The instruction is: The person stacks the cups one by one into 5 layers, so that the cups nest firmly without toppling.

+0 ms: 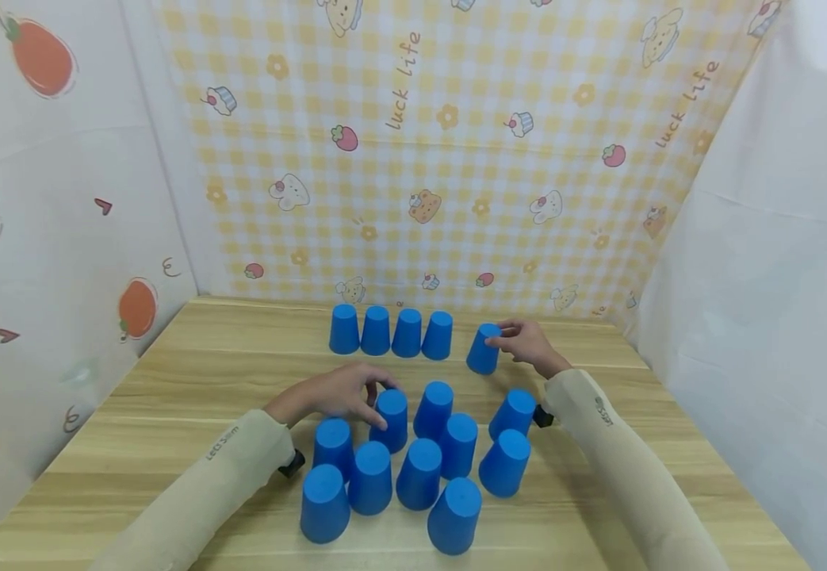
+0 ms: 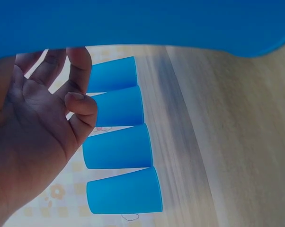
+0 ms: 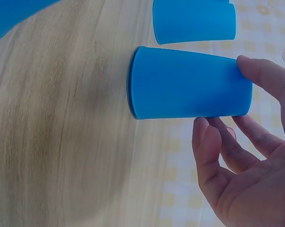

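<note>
Checked cloth [image 1: 456, 174] behind wood-grain table [image 1: 242, 349]; blue cups [image 1: 419, 476].

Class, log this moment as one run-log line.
right hand: pinches farther blue cup | left hand: grips nearer blue cup | back: four inverted cups in row

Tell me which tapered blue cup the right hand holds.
The inverted, tapered blue cup right of the back row of four, across a gap; the right hand pinches it.

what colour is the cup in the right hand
Plain blue; the cup shows best in the right wrist view.
</note>
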Action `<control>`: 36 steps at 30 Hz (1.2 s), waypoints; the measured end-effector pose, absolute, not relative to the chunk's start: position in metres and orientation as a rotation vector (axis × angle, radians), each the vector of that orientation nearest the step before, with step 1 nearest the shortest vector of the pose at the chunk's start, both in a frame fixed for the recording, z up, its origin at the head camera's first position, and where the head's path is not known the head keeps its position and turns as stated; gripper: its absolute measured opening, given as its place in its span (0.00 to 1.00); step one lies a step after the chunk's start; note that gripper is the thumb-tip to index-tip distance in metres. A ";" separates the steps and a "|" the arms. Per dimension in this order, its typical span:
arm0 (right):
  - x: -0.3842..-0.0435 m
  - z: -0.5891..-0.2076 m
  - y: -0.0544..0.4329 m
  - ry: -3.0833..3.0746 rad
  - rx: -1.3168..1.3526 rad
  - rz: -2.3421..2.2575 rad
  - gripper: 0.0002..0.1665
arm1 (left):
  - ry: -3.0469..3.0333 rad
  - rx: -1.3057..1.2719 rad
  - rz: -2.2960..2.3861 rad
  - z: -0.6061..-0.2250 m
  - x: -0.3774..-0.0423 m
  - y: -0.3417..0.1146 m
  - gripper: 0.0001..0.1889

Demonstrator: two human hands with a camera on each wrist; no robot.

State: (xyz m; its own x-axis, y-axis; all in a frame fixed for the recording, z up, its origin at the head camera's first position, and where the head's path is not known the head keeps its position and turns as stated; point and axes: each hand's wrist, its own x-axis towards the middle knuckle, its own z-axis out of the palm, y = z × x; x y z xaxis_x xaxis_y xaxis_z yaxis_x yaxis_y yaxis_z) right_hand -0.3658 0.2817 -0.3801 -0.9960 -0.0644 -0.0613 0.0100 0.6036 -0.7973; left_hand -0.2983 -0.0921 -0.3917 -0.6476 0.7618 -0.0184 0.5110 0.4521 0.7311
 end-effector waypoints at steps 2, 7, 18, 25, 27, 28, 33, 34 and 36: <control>-0.367 -0.380 0.280 2.739 -0.048 -1.359 0.35 | 2.363 1.076 1.015 -0.392 -0.298 -0.092 0.28; -0.371 -0.380 0.277 2.729 -0.045 -1.356 0.35 | 2.354 1.064 1.022 -0.392 -0.297 -0.092 0.28; -0.377 -0.379 0.270 2.717 -0.072 -1.371 0.34 | 2.352 1.063 1.020 -0.392 -0.298 -0.092 0.27; -0.380 -0.378 0.263 2.711 -0.080 -1.375 0.33 | 2.354 1.026 1.014 -0.392 -0.298 -0.090 0.27; -0.381 -0.378 0.262 2.715 -0.089 -1.373 0.33 | 2.358 1.022 1.009 -0.392 -0.299 -0.090 0.27; -0.381 -0.378 0.261 2.717 -0.097 -1.373 0.33 | 2.357 1.024 1.011 -0.393 -0.299 -0.090 0.27; -0.383 -0.378 0.260 2.712 -0.115 -1.388 0.31 | 2.346 1.057 1.026 -0.392 -0.300 -0.089 0.26; -0.383 -0.377 0.259 2.711 -0.116 -1.387 0.31 | 2.344 1.065 1.028 -0.392 -0.300 -0.089 0.26; -0.383 -0.377 0.258 2.712 -0.123 -1.386 0.32 | 2.346 1.070 1.025 -0.392 -0.301 -0.088 0.26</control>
